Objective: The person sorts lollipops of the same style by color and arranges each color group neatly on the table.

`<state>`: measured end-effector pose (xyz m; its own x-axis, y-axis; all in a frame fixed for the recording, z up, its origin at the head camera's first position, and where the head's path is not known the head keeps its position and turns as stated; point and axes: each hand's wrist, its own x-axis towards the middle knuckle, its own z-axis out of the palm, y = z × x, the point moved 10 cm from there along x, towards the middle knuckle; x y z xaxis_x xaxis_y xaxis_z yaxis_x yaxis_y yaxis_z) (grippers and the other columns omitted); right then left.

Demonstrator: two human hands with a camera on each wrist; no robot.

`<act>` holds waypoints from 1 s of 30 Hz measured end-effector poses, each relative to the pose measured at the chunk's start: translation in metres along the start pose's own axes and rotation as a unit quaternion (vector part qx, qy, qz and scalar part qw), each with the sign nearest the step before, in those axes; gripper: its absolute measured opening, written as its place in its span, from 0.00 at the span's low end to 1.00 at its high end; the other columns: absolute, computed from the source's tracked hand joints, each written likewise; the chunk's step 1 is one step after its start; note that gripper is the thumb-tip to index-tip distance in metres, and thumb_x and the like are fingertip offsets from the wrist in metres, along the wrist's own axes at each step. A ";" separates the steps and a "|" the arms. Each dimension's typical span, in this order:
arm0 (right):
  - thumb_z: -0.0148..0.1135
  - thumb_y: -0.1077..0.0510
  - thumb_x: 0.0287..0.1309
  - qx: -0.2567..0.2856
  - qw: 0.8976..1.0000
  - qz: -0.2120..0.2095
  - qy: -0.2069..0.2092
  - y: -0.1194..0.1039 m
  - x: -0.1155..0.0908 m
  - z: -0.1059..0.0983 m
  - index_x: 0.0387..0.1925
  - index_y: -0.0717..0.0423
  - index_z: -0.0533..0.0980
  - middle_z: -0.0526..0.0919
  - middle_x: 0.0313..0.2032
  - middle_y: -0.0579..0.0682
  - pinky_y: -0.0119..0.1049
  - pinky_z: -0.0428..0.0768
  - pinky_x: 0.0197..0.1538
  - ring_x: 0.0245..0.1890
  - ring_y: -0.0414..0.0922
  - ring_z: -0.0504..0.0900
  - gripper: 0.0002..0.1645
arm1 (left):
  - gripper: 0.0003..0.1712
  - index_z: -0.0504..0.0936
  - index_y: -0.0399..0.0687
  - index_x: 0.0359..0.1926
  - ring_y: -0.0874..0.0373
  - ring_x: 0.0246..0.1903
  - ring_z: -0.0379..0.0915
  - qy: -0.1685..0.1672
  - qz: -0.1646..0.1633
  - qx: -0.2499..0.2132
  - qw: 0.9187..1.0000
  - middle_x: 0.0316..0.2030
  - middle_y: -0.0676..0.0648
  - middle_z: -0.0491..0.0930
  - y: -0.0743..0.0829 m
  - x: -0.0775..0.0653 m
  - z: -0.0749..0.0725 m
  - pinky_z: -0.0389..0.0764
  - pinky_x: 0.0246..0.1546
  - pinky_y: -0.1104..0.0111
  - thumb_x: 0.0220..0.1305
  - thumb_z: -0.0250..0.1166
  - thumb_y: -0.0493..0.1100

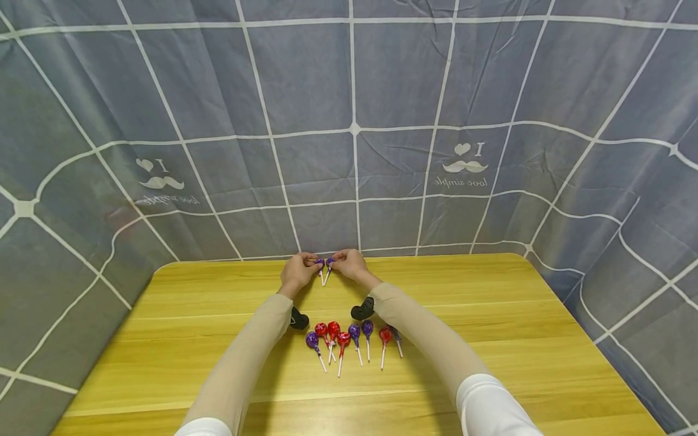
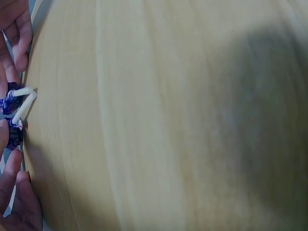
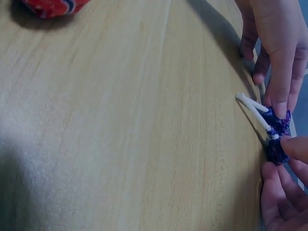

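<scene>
white cuffs [image 1: 493, 406] close by, two purple lollipops [image 1: 320, 262] pinched at far edge

from the cuffs, beige sleeves [image 1: 420, 339] reach over the table [image 1: 463, 309] to about 12 o'clock. at its far edge the left hand [image 1: 297, 270] pinches one purple lollipop by the wrapped head, and the right hand [image 1: 351, 264] pinches the other likewise. both heads are side by side; the sticks [image 3: 256, 113] point toward 6 o'clock, their ends coming together. the step in hand seems to be fitting this pair into a v shape. whether it rests on the wood, i cannot tell. the next move probably calls for steady stick ends and a soft, even loosening of both pinches, because round heads can roll.

between 5 and 6 o'clock from the hands lie loose lollipops [image 1: 343, 339], red and purple. the right sleeve partly covers the one at their 3 o'clock. black wrist devices [image 1: 362, 310] hang near them, and a grey curtain [image 1: 311, 169] just behind the edge leaves little room at 12 o'clock.
</scene>
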<state>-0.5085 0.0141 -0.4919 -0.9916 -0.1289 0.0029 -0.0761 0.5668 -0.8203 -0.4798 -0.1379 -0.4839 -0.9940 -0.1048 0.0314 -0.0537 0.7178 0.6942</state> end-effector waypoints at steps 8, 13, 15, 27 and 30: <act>0.67 0.60 0.55 0.008 1.000 0.004 0.000 0.001 -0.002 0.001 0.43 0.63 0.82 0.87 0.38 0.59 0.25 0.76 0.32 0.33 0.45 0.85 0.14 | 0.17 0.85 0.49 0.46 0.53 0.38 0.82 0.000 0.013 -0.019 1.000 0.38 0.47 0.87 -0.005 0.006 0.001 0.73 0.34 0.64 0.59 0.69 0.51; 0.66 0.60 0.56 0.011 1.000 0.005 -0.001 0.000 -0.005 0.001 0.43 0.63 0.82 0.87 0.38 0.59 0.26 0.78 0.32 0.33 0.46 0.85 0.14 | 0.16 0.84 0.49 0.46 0.52 0.39 0.82 0.001 0.016 -0.012 1.000 0.39 0.46 0.87 -0.004 0.004 0.001 0.73 0.34 0.64 0.59 0.68 0.50; 0.66 0.60 0.57 0.009 1.000 0.005 0.000 0.000 -0.006 0.001 0.43 0.63 0.82 0.87 0.38 0.59 0.26 0.78 0.32 0.33 0.46 0.85 0.14 | 0.17 0.84 0.48 0.49 0.51 0.43 0.82 -0.006 0.008 -0.010 1.000 0.42 0.45 0.86 -0.003 0.000 0.000 0.73 0.36 0.63 0.61 0.67 0.48; 0.67 0.59 0.56 0.003 1.000 0.000 0.002 -0.002 -0.007 0.000 0.43 0.63 0.82 0.87 0.38 0.58 0.26 0.76 0.32 0.34 0.46 0.85 0.14 | 0.19 0.82 0.47 0.51 0.51 0.43 0.82 -0.001 0.012 0.001 1.000 0.43 0.44 0.86 0.003 -0.007 -0.003 0.73 0.38 0.63 0.61 0.66 0.49; 0.67 0.59 0.56 0.006 1.000 0.000 0.003 -0.002 -0.007 0.000 0.44 0.63 0.81 0.87 0.38 0.59 0.26 0.77 0.32 0.35 0.47 0.85 0.15 | 0.19 0.82 0.46 0.51 0.50 0.43 0.82 -0.002 0.014 -0.002 1.000 0.43 0.44 0.86 0.004 -0.007 -0.004 0.73 0.36 0.63 0.61 0.66 0.49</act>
<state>-0.5013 0.0144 -0.4902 -0.9923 -0.1241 0.0064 -0.0749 0.5562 -0.8276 -0.4724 -0.1370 -0.4790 -0.9955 -0.0815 0.0479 -0.0252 0.7170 0.6966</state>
